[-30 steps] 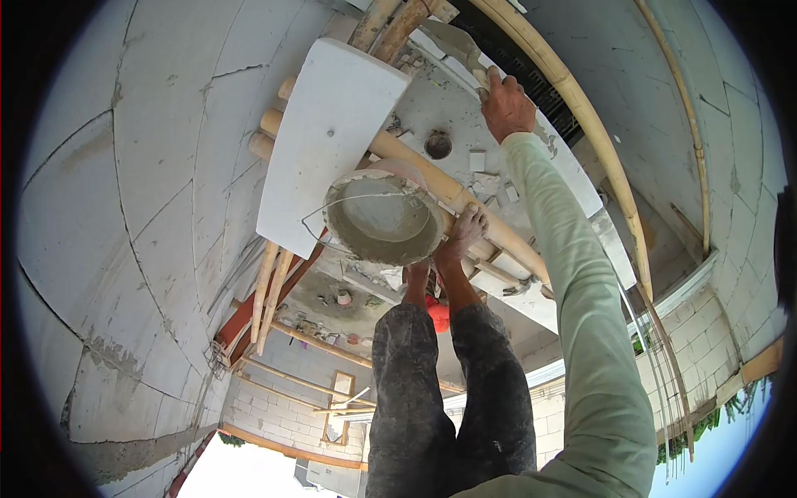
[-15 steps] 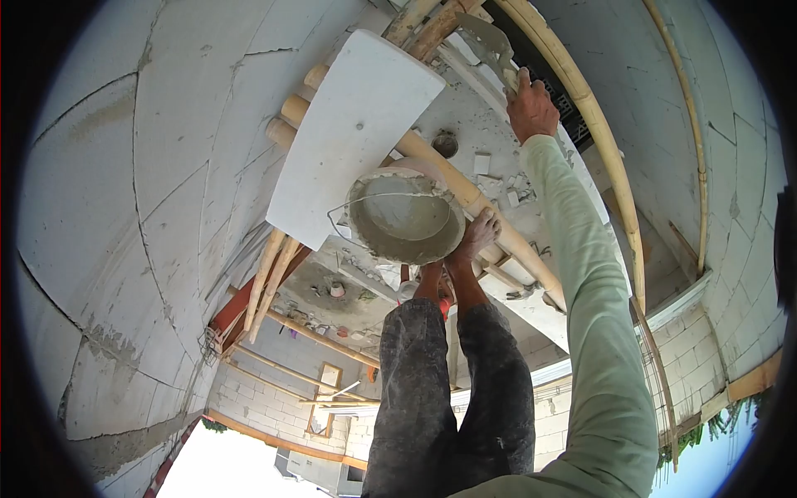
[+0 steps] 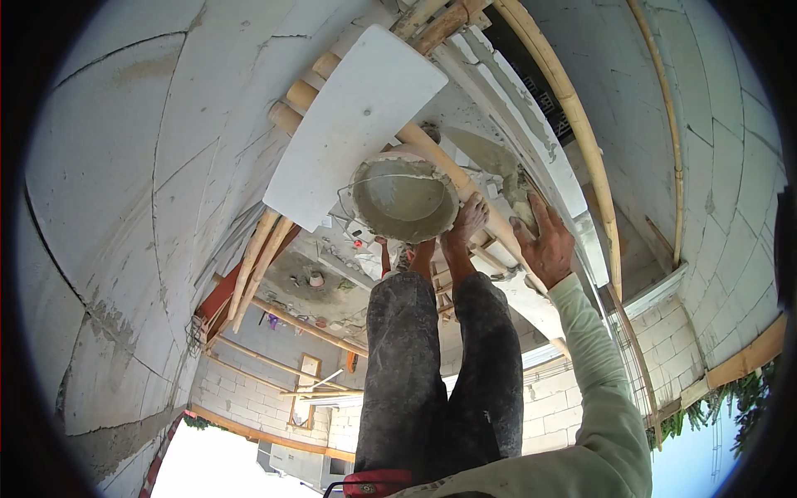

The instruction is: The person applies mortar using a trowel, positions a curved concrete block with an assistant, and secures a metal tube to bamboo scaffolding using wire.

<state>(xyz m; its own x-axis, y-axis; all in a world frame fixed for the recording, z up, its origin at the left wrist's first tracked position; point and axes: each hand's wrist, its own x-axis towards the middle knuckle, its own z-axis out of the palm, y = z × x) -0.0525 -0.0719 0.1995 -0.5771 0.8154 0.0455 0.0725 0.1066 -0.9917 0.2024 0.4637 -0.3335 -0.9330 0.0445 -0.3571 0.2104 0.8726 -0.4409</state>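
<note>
My right hand (image 3: 548, 247), in a pale green sleeve, is closed round the handle of a mortar-smeared trowel (image 3: 488, 158). The trowel's blade points up and left, beside a bamboo pole. Wet mortar coats parts of the top of the block wall (image 3: 531, 116) just above the hand. A mortar-crusted bucket (image 3: 404, 197) with a wire handle and grey mix inside stands near my bare foot. Left of it lies a large white block (image 3: 357, 124) across the bamboo poles. My left hand is out of view.
Bamboo poles (image 3: 569, 100) curve along the right and cross under my feet (image 3: 470, 217). A grey block wall (image 3: 116, 216) rises at the left. Far below is a rubble-strewn floor (image 3: 290, 278), where part of another person shows beneath my feet.
My right hand has moved down and back with the trowel, away from the wall top. The view has shifted, and a red item now shows at my waist.
</note>
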